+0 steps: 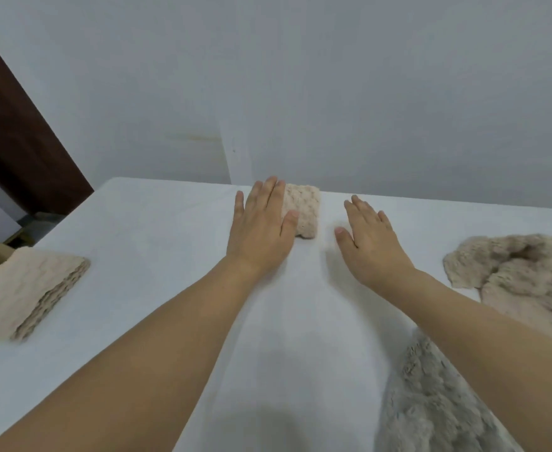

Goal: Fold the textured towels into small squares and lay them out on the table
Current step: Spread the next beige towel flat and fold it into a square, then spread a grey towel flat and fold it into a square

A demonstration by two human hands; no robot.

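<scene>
Towels sit part-done: 1 folded square [302, 212] under the flat left hand [261, 231], right hand [371, 246] spread empty (loose heap [516, 265] left unfolded).

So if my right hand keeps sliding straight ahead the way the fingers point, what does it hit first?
Probably nothing on the table: the right hand points past the folded towel, which lies to its left, toward the far edge and wall.
</scene>
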